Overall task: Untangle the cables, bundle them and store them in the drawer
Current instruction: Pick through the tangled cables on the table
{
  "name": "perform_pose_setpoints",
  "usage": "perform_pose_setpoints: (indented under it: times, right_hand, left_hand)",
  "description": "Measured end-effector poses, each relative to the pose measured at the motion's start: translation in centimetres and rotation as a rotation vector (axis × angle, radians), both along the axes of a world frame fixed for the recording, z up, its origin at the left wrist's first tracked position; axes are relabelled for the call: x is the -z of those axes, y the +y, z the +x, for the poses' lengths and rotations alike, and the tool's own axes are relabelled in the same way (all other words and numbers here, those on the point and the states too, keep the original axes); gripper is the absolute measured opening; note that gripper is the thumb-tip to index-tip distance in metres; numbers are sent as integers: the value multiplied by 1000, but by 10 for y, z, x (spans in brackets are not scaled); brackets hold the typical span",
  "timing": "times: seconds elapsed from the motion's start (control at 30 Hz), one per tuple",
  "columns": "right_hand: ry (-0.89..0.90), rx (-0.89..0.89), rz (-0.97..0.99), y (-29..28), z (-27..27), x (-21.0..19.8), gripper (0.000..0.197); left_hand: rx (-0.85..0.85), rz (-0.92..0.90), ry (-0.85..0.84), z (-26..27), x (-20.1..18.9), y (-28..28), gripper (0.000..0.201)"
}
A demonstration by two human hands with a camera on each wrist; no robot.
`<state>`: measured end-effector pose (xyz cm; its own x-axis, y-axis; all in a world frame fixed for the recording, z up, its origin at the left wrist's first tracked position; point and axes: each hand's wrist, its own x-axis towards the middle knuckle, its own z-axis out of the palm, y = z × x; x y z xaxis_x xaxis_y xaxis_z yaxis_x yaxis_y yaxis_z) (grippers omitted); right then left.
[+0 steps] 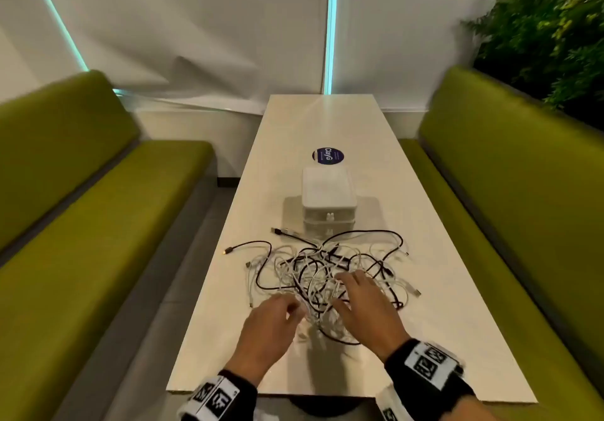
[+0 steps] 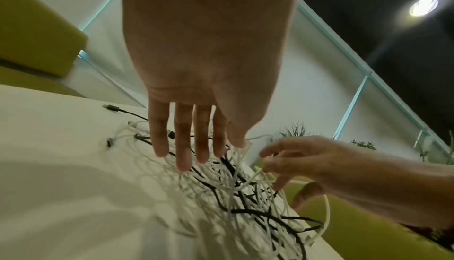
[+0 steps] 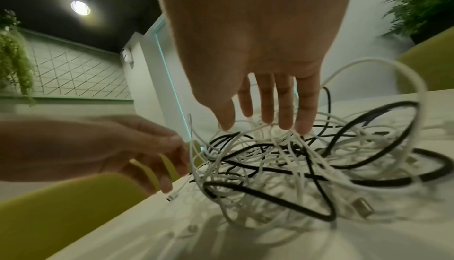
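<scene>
- Head view: a tangle of cables (image 1: 322,270) is seen on the near half of the long table (image 1: 327,120), with a white two-drawer box (image 1: 327,203) just beyond it at 12 o'clock, both drawers closed.
- The left hand (image 1: 269,329) is held at the heap's 7 o'clock edge; in the right wrist view its thumb and forefinger seem to be pinched on a white strand (blur makes this uncertain).
- The right hand (image 1: 366,306) is spread over the heap at 5 o'clock, fingers (image 3: 285,109) straight and splayed, tips touching the top loops, nothing gripped.
- Risk, as judged: if one strand is pulled while the others are crossed over it, knots could be tightened, or the whole heap could be dragged toward the table's edge and plugs dropped off it.
- Count: two hands, one box, two drawers; black and white cables, several of each, exact number not tellable.
</scene>
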<state>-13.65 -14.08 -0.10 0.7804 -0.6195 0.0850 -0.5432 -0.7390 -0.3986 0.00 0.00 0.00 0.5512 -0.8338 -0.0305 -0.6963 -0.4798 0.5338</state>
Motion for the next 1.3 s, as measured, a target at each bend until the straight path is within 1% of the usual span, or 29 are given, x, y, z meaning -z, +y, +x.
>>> perform_pose_setpoints:
  times: [0.07, 0.1, 0.17, 0.23, 0.27, 0.3, 0.37, 0.4, 0.43, 0.5, 0.57, 0.63, 0.7, 0.77, 0.8, 0.87, 0.93, 0.97, 1.0, 1.07, 1.13, 1.2, 1.23, 1.3]
  right_hand:
    - [86, -38, 65, -1, 9, 6, 53]
    - [161, -70, 76, -1, 10, 12, 55]
    - [263, -116, 67, 4, 12, 21, 52]
    - [313, -100, 75, 8, 11, 27, 52]
    - [328, -102, 75, 9, 11, 28, 54]
    - [341, -105, 74, 9, 12, 29, 56]
    - [353, -104, 99, 9, 13, 31, 54]
    - [331, -102, 126, 8, 13, 33, 48]
    - [290, -99, 162, 6, 14, 34, 39]
    - [181, -96, 221, 1, 14, 33, 14]
    - [75, -86, 242, -6, 11, 27, 21]
    - [9, -98, 217, -12, 7, 17, 21]
    - [-8, -136, 184, -16, 2, 7, 23]
    - [10, -152, 161, -21, -5, 0, 23]
    - [11, -139, 146, -24, -9, -3, 25]
    - [-25, -109, 55, -29, -15, -13, 29]
    - [-77, -45, -33, -37, -22, -18, 33]
    - [-68, 2, -46, -41, -26, -18, 39]
    - [-16, 34, -41, -45, -28, -18, 45]
    - [160, 45, -6, -51, -31, -22, 54]
    - [288, 43, 7, -51, -30, -36, 56]
    - [355, 93, -45, -43, -25, -61, 52]
    - [357, 125, -109, -37, -20, -75, 48]
    - [292, 170, -255, -21, -6, -101, 41]
  left_hand:
    - [-45, -50, -55, 2, -5, -4, 23]
    - [-55, -65, -70, 2, -6, -6, 23]
    - [-57, -119, -54, 3, -8, -11, 20]
    - [-39, -140, -41, 4, -8, -18, 17]
    - [-29, -135, -40, 5, -8, -22, 19]
    - [-24, -107, -36, 5, -6, -26, 24]
    - [3, 16, -10, 2, 3, -32, 41]
    - [10, 69, 16, 0, 8, -34, 48]
    - [11, 94, 46, 0, 12, -37, 51]
    - [-14, 87, 154, 2, 16, -41, 52]
    - [-32, 36, 260, 7, 11, -43, 48]
    - [-10, -6, 294, 13, 3, -45, 44]
    - [-1, -57, 295, 19, -8, -46, 38]
    - [-35, -123, 304, 23, -17, -45, 32]
    - [-49, -163, 321, 24, -21, -44, 30]
    - [-81, -261, 360, 26, -24, -43, 28]
    - [-94, -337, 342, 28, -26, -42, 25]
    - [-59, -332, 312, 28, -26, -43, 25]
    - [5, -286, 291, 25, -25, -43, 28]
    - [189, -123, 268, 15, -20, -44, 34]
    - [348, 21, 230, 4, -8, -45, 40]
    - [400, 73, 209, -2, 1, -44, 41]
    - [399, 76, 188, -1, 3, -45, 37]
    - [393, 59, 178, -1, 7, -45, 22]
